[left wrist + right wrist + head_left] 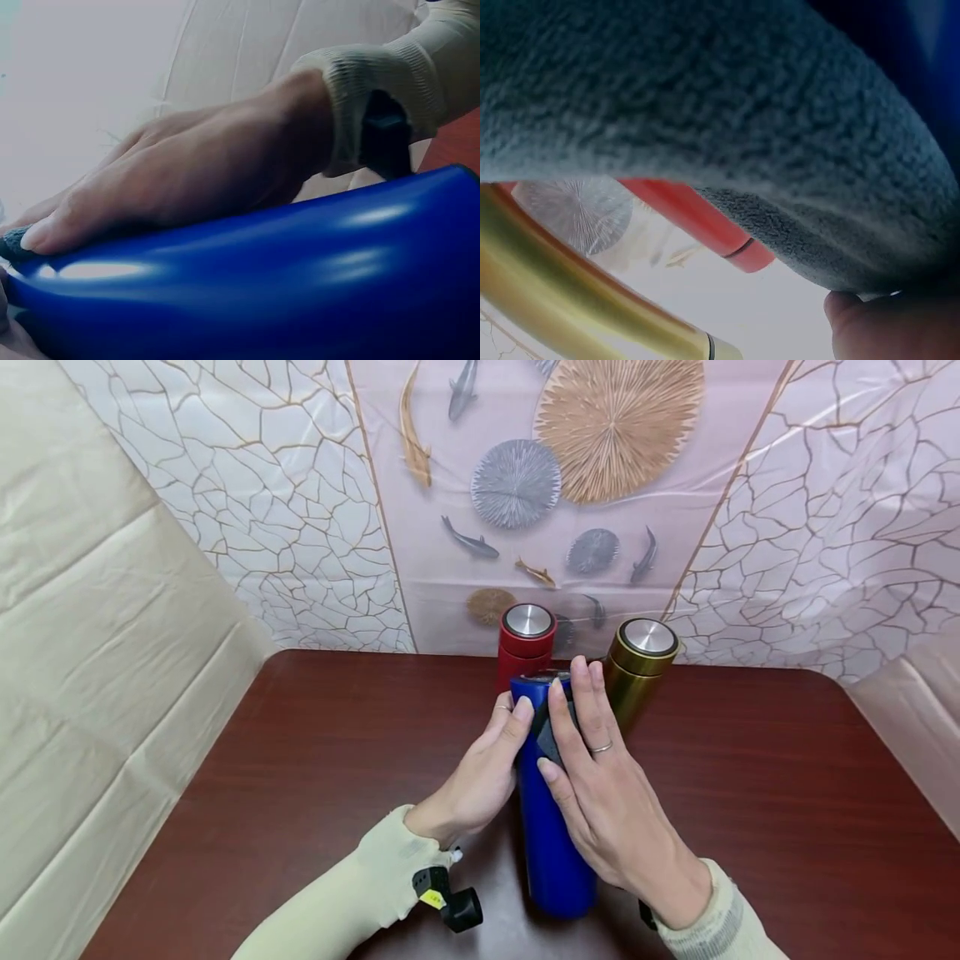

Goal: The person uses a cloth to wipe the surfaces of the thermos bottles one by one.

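Note:
A tall blue flask (551, 827) is tilted over the table in the head view. My left hand (480, 777) grips its upper part from the left, thumb on the near side. With fingers nearly straight, my right hand (607, 785) presses a dark grey cloth (551, 739) against the flask's right side. The left wrist view shows the right hand (187, 169) lying along the blue flask (300, 277), a bit of the cloth (16, 244) under its fingertips. Fuzzy cloth (705, 90) fills much of the right wrist view. Most of the left fingers are hidden behind the flask.
Behind the blue flask stand a red flask (527, 639) and a gold flask (641, 672), both with silver-topped lids. The dark red-brown table (337, 743) meets a patterned backdrop (315, 510) at the back. Pale cloth (97, 610) hangs on the left.

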`<state>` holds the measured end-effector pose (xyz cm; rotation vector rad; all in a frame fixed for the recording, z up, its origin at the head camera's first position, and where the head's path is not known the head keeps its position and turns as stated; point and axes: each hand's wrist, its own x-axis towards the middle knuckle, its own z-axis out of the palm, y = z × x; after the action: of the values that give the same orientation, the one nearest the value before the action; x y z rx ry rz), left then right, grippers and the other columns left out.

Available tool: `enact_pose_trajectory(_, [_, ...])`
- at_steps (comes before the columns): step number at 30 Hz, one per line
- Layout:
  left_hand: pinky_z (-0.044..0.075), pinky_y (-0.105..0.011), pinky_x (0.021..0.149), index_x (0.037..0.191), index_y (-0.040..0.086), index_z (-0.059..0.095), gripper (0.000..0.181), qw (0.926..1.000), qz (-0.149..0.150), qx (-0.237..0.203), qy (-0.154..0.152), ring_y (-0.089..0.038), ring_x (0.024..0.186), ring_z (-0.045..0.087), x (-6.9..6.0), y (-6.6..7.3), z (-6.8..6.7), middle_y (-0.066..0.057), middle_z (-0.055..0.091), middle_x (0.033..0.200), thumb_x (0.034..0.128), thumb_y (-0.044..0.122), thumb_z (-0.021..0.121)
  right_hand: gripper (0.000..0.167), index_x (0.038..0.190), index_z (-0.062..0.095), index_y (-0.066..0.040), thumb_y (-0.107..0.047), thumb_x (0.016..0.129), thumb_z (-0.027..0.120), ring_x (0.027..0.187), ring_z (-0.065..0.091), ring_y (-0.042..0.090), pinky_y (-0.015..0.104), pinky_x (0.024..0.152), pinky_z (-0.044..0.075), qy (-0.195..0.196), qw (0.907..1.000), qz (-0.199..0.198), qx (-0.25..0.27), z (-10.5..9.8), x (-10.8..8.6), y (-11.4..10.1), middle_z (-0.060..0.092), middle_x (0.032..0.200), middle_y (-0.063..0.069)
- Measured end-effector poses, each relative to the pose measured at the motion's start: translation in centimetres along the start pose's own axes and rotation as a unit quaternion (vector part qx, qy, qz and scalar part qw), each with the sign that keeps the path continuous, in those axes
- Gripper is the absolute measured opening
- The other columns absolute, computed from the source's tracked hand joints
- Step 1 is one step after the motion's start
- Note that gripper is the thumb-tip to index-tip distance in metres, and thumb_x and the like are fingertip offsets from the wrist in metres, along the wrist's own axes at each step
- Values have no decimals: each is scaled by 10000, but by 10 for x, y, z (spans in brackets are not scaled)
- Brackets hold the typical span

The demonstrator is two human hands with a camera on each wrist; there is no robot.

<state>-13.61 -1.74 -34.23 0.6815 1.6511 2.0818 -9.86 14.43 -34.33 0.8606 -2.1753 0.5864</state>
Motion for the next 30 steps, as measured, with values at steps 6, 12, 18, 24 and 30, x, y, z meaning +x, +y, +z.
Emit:
enact_pose_trajectory(6, [258, -425, 1218, 1535, 178, 182, 478, 9995, -111, 294, -58, -200, 1468, 248, -2, -4, 5, -43, 248, 1564, 1125, 419, 226, 604, 1608, 205, -6, -343, 1121, 323, 1593, 74, 390, 372, 1308, 106, 21, 9998, 171, 68, -4, 1, 1, 78, 1711, 200])
enact_pose_trajectory(12, [240, -407, 1219, 1507, 139, 217, 439, 9996, 243, 118, 54, -184, 1459, 255, -2, -5, 7, -64, 282, 1541, 1133, 369, 224, 596, 1608, 208, -7, -318, 1120, 348, 1587, 80, 417, 400, 1306, 121, 229, 9997, 34, 50, -1, 2, -2, 83, 1709, 206])
enact_pose_trajectory(18, [333, -341, 1188, 1538, 132, 246, 465, 9958, 627, -499, 446, -149, 1371, 398, 0, 0, 1, -86, 373, 1529, 1134, 362, 234, 572, 1599, 247, -4, -304, 1121, 345, 1587, 93, 411, 410, 1306, 121, 145, 9997, -172, -8, 7, -1, -7, 135, 1693, 238])
enact_pose_trajectory(24, [354, -381, 1171, 1576, 137, 229, 520, 9890, 927, -817, 814, -214, 1347, 422, 1, 16, -14, -116, 378, 1523, 1126, 398, 225, 582, 1582, 300, 1, -358, 1124, 302, 1589, 97, 403, 314, 1301, 107, -390, 9992, -41, -29, 12, -7, -15, 139, 1702, 202])
enact_pose_trajectory(30, [411, -401, 1095, 1562, 115, 271, 536, 9847, 1080, -888, 1036, -259, 1295, 452, -1, 32, -27, -128, 416, 1468, 1120, 412, 207, 572, 1565, 344, -1, -356, 1119, 303, 1580, 119, 425, 307, 1300, 108, -606, 9980, -138, -87, 19, -12, -21, 172, 1695, 201])
